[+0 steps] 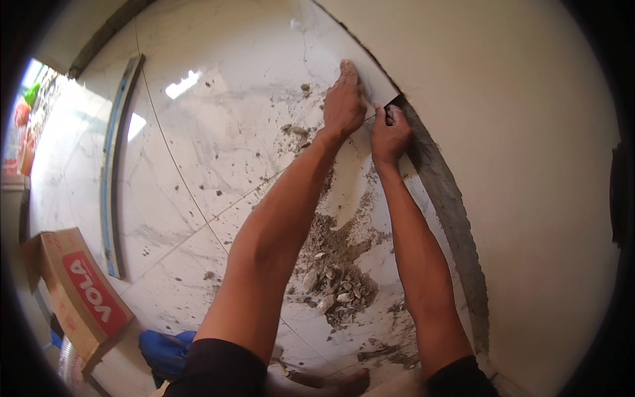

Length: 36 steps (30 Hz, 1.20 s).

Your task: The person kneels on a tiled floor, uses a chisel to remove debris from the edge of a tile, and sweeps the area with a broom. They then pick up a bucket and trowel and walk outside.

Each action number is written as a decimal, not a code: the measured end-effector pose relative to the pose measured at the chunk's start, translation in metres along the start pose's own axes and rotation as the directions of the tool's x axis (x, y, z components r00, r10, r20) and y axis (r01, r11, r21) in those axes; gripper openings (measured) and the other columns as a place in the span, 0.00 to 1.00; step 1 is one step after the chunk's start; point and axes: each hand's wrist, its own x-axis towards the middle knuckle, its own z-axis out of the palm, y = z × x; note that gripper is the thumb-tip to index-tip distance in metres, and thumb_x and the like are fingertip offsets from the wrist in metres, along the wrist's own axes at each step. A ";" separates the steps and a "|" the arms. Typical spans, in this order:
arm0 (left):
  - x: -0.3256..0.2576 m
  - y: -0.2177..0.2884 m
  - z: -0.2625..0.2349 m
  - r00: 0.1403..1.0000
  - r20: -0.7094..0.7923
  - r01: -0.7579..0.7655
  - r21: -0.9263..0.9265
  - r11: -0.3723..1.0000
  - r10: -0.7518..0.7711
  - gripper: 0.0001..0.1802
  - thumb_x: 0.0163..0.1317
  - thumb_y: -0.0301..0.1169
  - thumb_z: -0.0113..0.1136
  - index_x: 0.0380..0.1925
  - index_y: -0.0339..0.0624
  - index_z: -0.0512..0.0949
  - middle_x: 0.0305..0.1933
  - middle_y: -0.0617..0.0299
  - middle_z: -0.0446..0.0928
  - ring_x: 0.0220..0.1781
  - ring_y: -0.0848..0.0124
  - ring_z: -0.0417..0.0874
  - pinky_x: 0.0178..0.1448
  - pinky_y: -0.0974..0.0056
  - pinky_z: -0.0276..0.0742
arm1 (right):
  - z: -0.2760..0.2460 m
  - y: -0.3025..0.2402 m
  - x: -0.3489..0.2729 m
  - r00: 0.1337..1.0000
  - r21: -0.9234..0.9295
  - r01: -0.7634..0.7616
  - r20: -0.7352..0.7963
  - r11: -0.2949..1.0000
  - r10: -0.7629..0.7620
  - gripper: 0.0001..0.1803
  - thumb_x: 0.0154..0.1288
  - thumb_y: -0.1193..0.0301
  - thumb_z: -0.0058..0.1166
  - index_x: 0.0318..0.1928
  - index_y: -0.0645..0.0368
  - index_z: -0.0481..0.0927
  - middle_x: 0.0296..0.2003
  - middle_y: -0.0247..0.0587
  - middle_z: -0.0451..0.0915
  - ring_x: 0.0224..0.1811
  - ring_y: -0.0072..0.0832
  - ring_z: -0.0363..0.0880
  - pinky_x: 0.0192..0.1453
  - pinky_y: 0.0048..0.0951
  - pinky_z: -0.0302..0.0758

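Observation:
A glossy white marbled floor tile (334,40) lies against the wall at the far end, its near right corner beside a dark gap. My left hand (345,102) rests on its surface with the fingers stretched out and pointing away from me. Just right of it, my right hand (391,135) has its fingers bent around the tile's near edge by the corner, the thumb toward the top; the fingertips are partly hidden. Between my forearms, a heap of grey mortar rubble (340,284) with broken chips lies on the floor.
A rough grey strip (450,198) runs along the foot of the beige wall (529,165) at right. To the left lie a long blue-edged straight bar (114,165), a cardboard box (83,291) and a blue item (165,354). Crumbs of mortar dot the laid tiles.

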 end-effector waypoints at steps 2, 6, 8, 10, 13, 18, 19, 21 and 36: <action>0.002 -0.003 -0.018 0.997 0.081 0.026 -0.172 0.985 -0.013 0.29 0.65 0.24 0.43 0.67 0.29 0.58 0.70 0.37 0.60 0.63 0.45 0.73 0.65 0.51 0.68 | 0.002 0.001 -0.001 0.997 -0.065 0.067 -0.028 0.996 -0.069 0.11 0.60 0.69 0.64 0.37 0.65 0.82 0.25 0.42 0.83 0.25 0.24 0.81 0.33 0.27 0.75; -0.018 -0.006 -0.065 0.993 0.116 0.061 -0.250 0.966 -0.033 0.29 0.63 0.18 0.39 0.66 0.32 0.62 0.66 0.39 0.67 0.60 0.55 0.77 0.63 0.61 0.71 | 0.003 0.002 -0.003 0.998 -0.134 0.056 -0.016 0.989 -0.059 0.12 0.60 0.64 0.60 0.39 0.59 0.83 0.27 0.53 0.82 0.30 0.51 0.81 0.38 0.46 0.76; -0.035 -0.008 -0.091 0.983 0.142 0.158 -0.316 0.936 -0.118 0.28 0.65 0.20 0.40 0.67 0.32 0.62 0.65 0.41 0.69 0.58 0.58 0.78 0.59 0.61 0.75 | 0.001 0.000 -0.003 0.998 -0.144 0.063 0.000 0.988 -0.064 0.11 0.61 0.65 0.59 0.37 0.60 0.82 0.28 0.53 0.82 0.32 0.51 0.81 0.39 0.45 0.76; -0.054 -0.006 -0.116 0.954 0.180 0.290 -0.367 0.884 -0.239 0.25 0.71 0.27 0.43 0.67 0.31 0.61 0.67 0.43 0.67 0.58 0.57 0.78 0.58 0.57 0.77 | -0.003 -0.003 -0.004 0.991 -0.121 0.134 0.011 0.984 -0.133 0.10 0.62 0.66 0.58 0.36 0.61 0.80 0.31 0.52 0.81 0.34 0.51 0.81 0.41 0.45 0.77; -0.074 -0.001 -0.150 0.911 0.202 0.411 -0.347 0.843 -0.360 0.26 0.74 0.30 0.41 0.68 0.28 0.57 0.69 0.37 0.62 0.60 0.50 0.76 0.60 0.51 0.78 | -0.011 -0.010 -0.010 0.955 -0.017 0.295 0.018 0.955 -0.295 0.08 0.60 0.72 0.56 0.38 0.62 0.78 0.34 0.51 0.80 0.37 0.50 0.79 0.41 0.45 0.77; -0.083 0.018 -0.183 0.854 0.248 0.521 -0.439 0.732 -0.458 0.40 0.72 0.53 0.42 0.69 0.28 0.54 0.70 0.38 0.60 0.62 0.49 0.74 0.62 0.48 0.73 | -0.030 -0.033 -0.041 0.875 0.033 0.428 0.236 0.903 -0.423 0.07 0.56 0.79 0.52 0.37 0.62 0.75 0.33 0.50 0.79 0.36 0.49 0.79 0.39 0.46 0.78; -0.080 0.025 -0.187 0.819 0.269 0.570 -0.486 0.662 -0.508 0.43 0.71 0.58 0.41 0.70 0.29 0.53 0.71 0.40 0.58 0.64 0.49 0.72 0.63 0.47 0.71 | -0.034 -0.041 -0.050 0.880 0.061 0.423 0.211 0.904 -0.426 0.08 0.55 0.78 0.53 0.37 0.62 0.74 0.33 0.50 0.79 0.36 0.49 0.80 0.37 0.46 0.78; -0.072 0.044 -0.193 0.793 0.334 0.606 -0.518 0.603 -0.510 0.57 0.60 0.72 0.41 0.72 0.32 0.48 0.75 0.44 0.51 0.68 0.49 0.66 0.66 0.43 0.63 | -0.048 -0.057 -0.069 0.856 0.084 0.486 0.157 0.870 -0.493 0.09 0.54 0.77 0.54 0.38 0.62 0.73 0.33 0.50 0.77 0.34 0.48 0.80 0.34 0.45 0.79; -0.041 0.025 -0.203 0.422 0.694 0.883 -0.169 0.438 -0.584 0.24 0.66 0.41 0.60 0.55 0.37 0.71 0.49 0.50 0.77 0.51 0.59 0.80 0.54 0.53 0.82 | -0.227 -0.145 -0.181 0.460 0.065 0.796 0.581 0.602 -0.671 0.09 0.51 0.73 0.56 0.30 0.65 0.72 0.26 0.47 0.72 0.24 0.31 0.78 0.18 0.32 0.77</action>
